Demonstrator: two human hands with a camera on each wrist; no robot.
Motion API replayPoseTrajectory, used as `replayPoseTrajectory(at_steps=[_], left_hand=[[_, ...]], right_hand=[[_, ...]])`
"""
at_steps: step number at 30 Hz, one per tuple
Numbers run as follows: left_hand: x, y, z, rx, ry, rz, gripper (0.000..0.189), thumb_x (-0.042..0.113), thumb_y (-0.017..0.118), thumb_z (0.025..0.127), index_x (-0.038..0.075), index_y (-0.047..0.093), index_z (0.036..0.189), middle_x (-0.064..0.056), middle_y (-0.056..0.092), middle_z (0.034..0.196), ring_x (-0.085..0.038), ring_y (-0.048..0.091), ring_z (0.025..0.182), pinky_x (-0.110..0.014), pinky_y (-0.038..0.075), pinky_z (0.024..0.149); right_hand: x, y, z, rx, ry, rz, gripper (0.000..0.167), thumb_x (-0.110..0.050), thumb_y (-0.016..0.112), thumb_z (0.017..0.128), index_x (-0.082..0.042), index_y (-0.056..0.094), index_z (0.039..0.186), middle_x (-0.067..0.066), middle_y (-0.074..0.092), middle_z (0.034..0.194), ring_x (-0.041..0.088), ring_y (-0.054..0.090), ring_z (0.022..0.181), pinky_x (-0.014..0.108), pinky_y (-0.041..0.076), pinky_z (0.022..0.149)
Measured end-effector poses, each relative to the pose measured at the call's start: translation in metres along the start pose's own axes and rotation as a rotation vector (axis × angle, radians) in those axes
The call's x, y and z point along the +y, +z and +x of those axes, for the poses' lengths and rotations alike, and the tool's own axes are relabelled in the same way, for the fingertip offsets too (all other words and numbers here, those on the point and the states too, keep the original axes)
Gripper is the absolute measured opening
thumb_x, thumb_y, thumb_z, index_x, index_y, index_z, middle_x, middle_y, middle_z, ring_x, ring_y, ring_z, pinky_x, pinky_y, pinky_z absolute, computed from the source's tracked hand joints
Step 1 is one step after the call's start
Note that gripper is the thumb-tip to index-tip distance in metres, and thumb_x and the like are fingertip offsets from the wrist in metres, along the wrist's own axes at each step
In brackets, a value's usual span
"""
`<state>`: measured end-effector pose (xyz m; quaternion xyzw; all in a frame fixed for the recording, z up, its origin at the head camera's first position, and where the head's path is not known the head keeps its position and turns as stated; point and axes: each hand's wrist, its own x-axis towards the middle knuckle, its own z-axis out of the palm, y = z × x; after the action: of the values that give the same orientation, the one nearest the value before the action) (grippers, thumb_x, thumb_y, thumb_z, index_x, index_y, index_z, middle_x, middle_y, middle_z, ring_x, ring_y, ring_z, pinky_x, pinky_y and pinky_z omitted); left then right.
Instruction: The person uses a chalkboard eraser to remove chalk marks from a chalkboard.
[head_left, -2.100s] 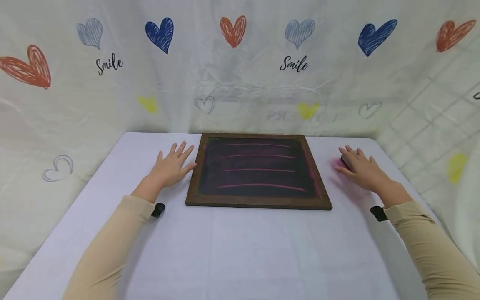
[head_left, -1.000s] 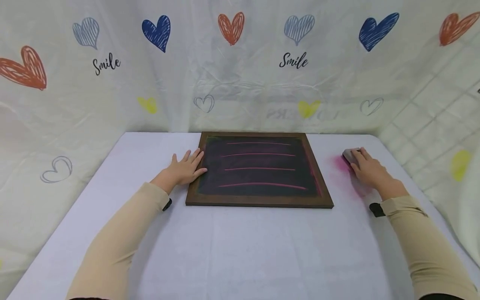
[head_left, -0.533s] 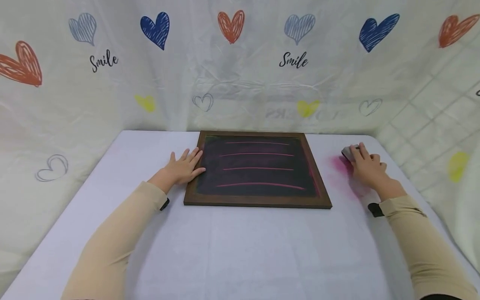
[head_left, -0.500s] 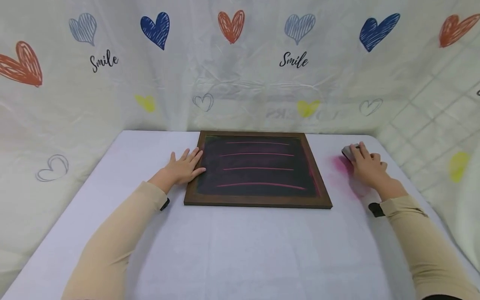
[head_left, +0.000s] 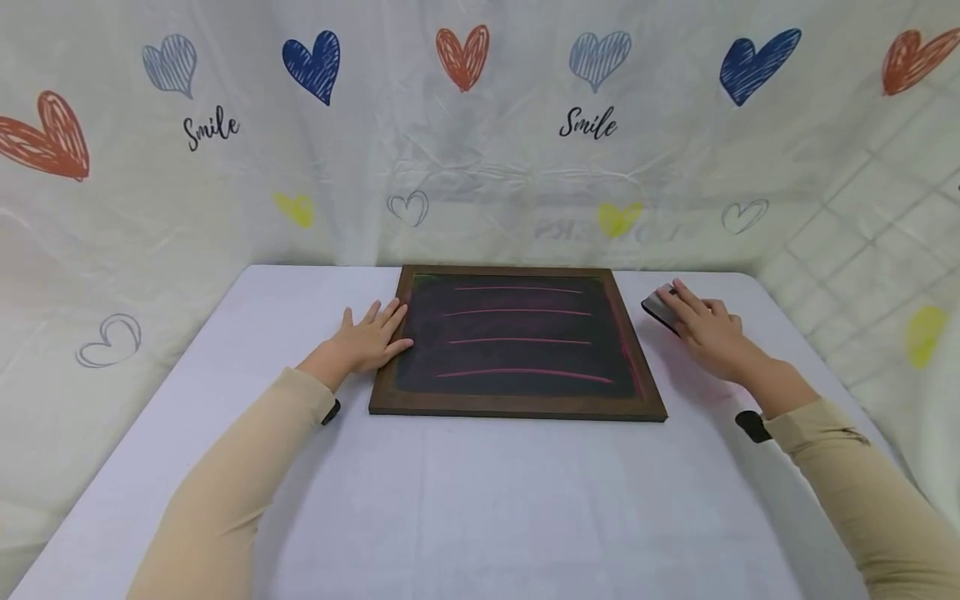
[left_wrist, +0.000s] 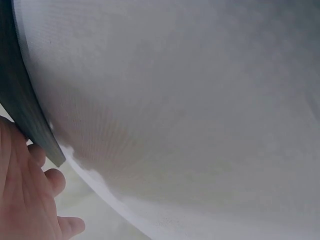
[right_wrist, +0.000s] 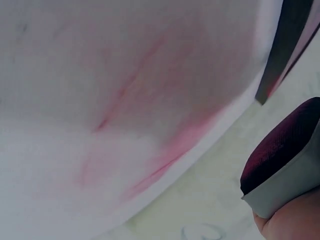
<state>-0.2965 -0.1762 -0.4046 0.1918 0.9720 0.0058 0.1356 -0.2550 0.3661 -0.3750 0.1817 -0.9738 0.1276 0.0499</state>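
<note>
A chalkboard (head_left: 517,354) in a brown wooden frame lies flat on the table, with several pink chalk lines across its dark surface. My left hand (head_left: 363,340) rests with spread fingers on its left frame edge; in the left wrist view, the fingers lie along the frame (left_wrist: 30,100). To the right of the board, my right hand (head_left: 708,340) grips a grey chalkboard eraser (head_left: 657,308) from its right end. The right wrist view shows the eraser's dark felt underside (right_wrist: 280,145) stained pink, raised off the cloth.
Pink chalk smudges (right_wrist: 175,150) mark the white table cloth (head_left: 510,500) right of the board. Behind the table hangs a white curtain (head_left: 480,142) printed with hearts and "Smile" lettering. A black wrist strap piece (head_left: 752,426) shows under the right sleeve.
My right hand first covers the eraser on the table, then grips it and lifts it leftward towards the board. My left hand has moved right onto the board's left frame.
</note>
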Motion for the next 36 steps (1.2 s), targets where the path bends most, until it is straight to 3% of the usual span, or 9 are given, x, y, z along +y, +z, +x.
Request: replayPoseTrajectory(at_steps=[9, 20, 27, 36], left_hand=[[-0.005, 0.004, 0.0, 0.004, -0.001, 0.005, 0.077, 0.054, 0.031, 0.11, 0.008, 0.004, 0.166, -0.013, 0.0, 0.172, -0.038, 0.001, 0.156, -0.073, 0.001, 0.115], [-0.005, 0.003, 0.001, 0.007, 0.006, 0.006, 0.077, 0.054, 0.032, 0.11, 0.009, 0.004, 0.166, -0.012, 0.001, 0.172, -0.038, 0.002, 0.156, -0.073, 0.001, 0.115], [-0.004, 0.005, 0.001, 0.003, 0.004, 0.001, 0.077, 0.054, 0.032, 0.11, 0.009, 0.004, 0.166, -0.012, 0.001, 0.172, -0.038, 0.001, 0.156, -0.073, 0.0, 0.114], [-0.003, 0.003, 0.001, 0.001, 0.004, 0.001, 0.078, 0.055, 0.031, 0.109, 0.01, 0.004, 0.166, -0.012, 0.0, 0.172, -0.038, 0.001, 0.156, -0.073, -0.001, 0.114]], right_hand=[[-0.027, 0.005, -0.001, 0.006, -0.187, -0.008, 0.056, -0.008, 0.046, 0.108, -0.015, 0.03, 0.162, 0.019, 0.023, 0.167, 0.054, 0.038, 0.129, 0.069, 0.034, 0.091], [-0.041, 0.012, -0.005, 0.082, -0.46, -0.044, 0.062, 0.005, 0.06, 0.097, -0.011, 0.044, 0.155, 0.007, 0.03, 0.167, 0.039, 0.053, 0.115, 0.057, 0.044, 0.093], [-0.045, 0.016, -0.011, 0.007, -0.491, -0.042, 0.062, 0.001, 0.063, 0.097, -0.014, 0.045, 0.155, 0.014, 0.04, 0.159, 0.037, 0.05, 0.125, 0.056, 0.044, 0.095], [-0.048, 0.022, -0.015, -0.039, -0.462, -0.063, 0.061, -0.008, 0.065, 0.099, -0.011, 0.042, 0.156, 0.017, 0.039, 0.158, 0.037, 0.05, 0.122, 0.057, 0.045, 0.093]])
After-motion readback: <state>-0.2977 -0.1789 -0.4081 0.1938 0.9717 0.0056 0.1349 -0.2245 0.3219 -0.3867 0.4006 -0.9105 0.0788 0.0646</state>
